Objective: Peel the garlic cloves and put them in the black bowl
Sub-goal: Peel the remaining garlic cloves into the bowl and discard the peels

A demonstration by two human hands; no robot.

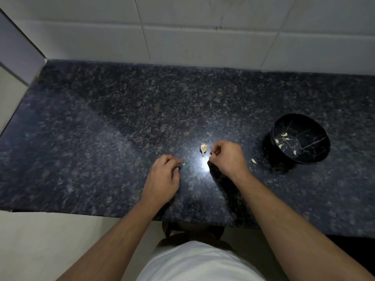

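Garlic cloves (285,141), peeled and pale, lie scattered inside the black bowl (316,157) at the right of the dark speckled worktop (101,138). The right hand (227,157) has its fingers (215,149) curled tight; whether they pinch anything I cannot tell. The left hand (165,175) curls its fingers round a small pale scrap (183,164) at their tips. Between the hands lies a garlic piece (203,148) with its stem. One loose clove (253,161) rests just beside the bowl.

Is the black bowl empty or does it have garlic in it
Not empty. The bowl sits upright with several pale cloves on its bottom.
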